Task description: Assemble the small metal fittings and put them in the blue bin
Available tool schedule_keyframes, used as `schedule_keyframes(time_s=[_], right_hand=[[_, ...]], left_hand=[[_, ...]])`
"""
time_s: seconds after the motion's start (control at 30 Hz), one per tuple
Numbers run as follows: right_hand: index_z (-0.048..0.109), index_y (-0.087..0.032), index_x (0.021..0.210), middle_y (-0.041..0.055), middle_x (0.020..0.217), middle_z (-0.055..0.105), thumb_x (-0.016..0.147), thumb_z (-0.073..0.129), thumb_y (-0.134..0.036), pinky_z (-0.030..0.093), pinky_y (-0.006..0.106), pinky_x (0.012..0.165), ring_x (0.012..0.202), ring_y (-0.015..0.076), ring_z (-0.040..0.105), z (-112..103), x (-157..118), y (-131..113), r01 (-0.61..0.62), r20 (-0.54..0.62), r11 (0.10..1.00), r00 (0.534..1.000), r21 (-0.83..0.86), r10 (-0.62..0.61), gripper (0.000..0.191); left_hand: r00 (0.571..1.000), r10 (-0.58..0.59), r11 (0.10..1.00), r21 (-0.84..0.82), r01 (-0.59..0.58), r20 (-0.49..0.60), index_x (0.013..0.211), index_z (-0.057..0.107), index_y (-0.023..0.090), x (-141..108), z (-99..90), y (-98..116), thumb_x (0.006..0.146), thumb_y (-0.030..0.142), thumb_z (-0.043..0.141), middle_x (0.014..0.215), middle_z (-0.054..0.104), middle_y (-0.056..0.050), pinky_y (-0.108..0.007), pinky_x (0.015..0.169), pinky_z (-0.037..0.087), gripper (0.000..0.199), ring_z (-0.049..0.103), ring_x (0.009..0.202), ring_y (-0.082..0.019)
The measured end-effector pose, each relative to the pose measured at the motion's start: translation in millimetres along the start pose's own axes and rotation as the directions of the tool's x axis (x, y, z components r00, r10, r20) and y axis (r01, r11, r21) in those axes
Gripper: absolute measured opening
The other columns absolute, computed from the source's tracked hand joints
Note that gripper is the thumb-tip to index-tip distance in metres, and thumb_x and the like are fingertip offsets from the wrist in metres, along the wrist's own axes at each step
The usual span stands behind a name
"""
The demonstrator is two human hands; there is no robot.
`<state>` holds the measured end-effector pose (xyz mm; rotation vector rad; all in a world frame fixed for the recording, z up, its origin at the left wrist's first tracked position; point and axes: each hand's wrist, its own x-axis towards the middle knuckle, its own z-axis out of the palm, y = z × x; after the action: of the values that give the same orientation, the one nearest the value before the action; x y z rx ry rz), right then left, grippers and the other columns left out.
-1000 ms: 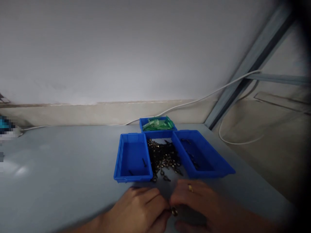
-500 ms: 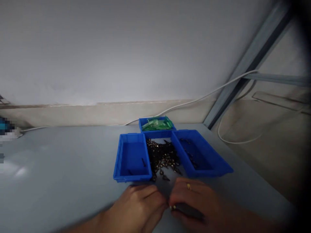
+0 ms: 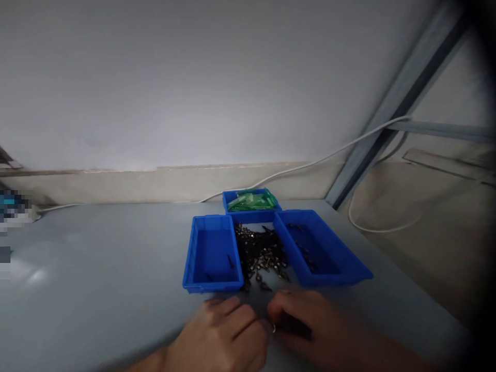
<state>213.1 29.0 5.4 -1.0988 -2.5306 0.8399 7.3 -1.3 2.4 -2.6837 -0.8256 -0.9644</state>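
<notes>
My left hand [image 3: 228, 336] is closed at the table's front edge, knuckles up, its fingertips hidden from me. Close against it on the right, my right hand [image 3: 310, 323] is curled with thumb and forefinger pinched. A small shiny metal piece [image 3: 274, 328] glints at those fingertips; its full shape is covered. Just beyond the hands lies a pile of small dark metal parts [image 3: 261, 248], some with brassy, pointed ends. A few loose ones [image 3: 264, 285] have strayed to the near side of the pile.
A blue bin [image 3: 213, 285] with a couple of dark pieces borders the pile's left. Another blue bin [image 3: 341, 281] with several dark parts stands right. Behind, a blue bin [image 3: 225, 202] holds green plastic pieces. A white cable [image 3: 290, 169] runs along the wall; a metal post [image 3: 356, 155] rises right.
The right hand's fingers have shifted slightly and the metal piece at its fingertips shows less. My left hand has turned a little. The view has tilted slightly; the bins stay put.
</notes>
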Motion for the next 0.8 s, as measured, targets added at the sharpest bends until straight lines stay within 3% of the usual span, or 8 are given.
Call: schedule_keyframes(time_s=[0.1,0.37,0.43,0.57,0.8], right_hand=[[0.061,-0.021,0.081,-0.0006,0.075,0.063,0.080,0.056,-0.010,0.046,0.024,0.068,0.072,0.0136,0.059,3,1,4,0.036,0.009,0.999,0.999,0.000,-0.036,0.012],[0.060,-0.018,0.071,0.0025,0.076,0.065,0.086,0.058,-0.018,0.044,0.025,0.066,0.073,0.0150,0.060,6,1,8,0.140,0.075,0.990,0.987,-0.005,-0.139,0.015],[0.062,-0.018,0.072,0.0025,0.073,0.065,0.087,0.057,-0.020,0.045,0.025,0.064,0.070,0.0147,0.060,2,1,7,0.153,0.055,0.988,0.987,-0.014,-0.152,0.017],[0.068,-0.019,0.085,0.0029,0.077,0.069,0.090,0.054,-0.026,0.048,0.027,0.069,0.074,0.0160,0.065,-9,-2,1,0.209,-0.025,0.977,0.977,-0.034,-0.210,0.016],[0.062,-0.021,0.068,-0.0010,0.062,0.063,0.088,0.056,-0.029,0.045,0.024,0.056,0.059,0.0138,0.061,-11,-3,-7,0.278,-0.088,0.948,0.952,-0.157,-0.293,0.022]], left_hand=[[0.999,-0.026,0.999,-0.044,0.025,-0.038,0.068,0.051,0.017,1,0.8,0,0.101,0.015,0.034,0.059,0.053,0.002,-0.024,0.048,0.038,0.038,0.050,0.051,-0.011],[0.999,0.012,0.998,-0.063,-0.010,0.033,0.074,0.053,0.017,0,-1.8,-1,0.102,0.018,0.038,0.063,0.055,0.002,-0.024,0.049,0.040,0.031,0.052,0.053,-0.012],[1.000,0.006,0.999,-0.050,-0.006,0.012,0.074,0.053,0.017,0,-2.3,-1,0.101,0.017,0.039,0.062,0.054,0.002,-0.024,0.049,0.041,0.031,0.052,0.053,-0.012],[0.991,-0.126,0.987,-0.096,0.129,0.037,0.081,0.056,0.017,0,-3.5,-2,0.102,0.019,0.037,0.066,0.059,0.001,-0.022,0.055,0.046,0.028,0.057,0.059,-0.012],[0.989,-0.113,0.971,-0.202,0.130,0.094,0.078,0.058,0.016,-2,2.7,-2,0.102,0.023,0.036,0.068,0.061,0.000,-0.020,0.052,0.045,0.033,0.057,0.057,-0.011]])
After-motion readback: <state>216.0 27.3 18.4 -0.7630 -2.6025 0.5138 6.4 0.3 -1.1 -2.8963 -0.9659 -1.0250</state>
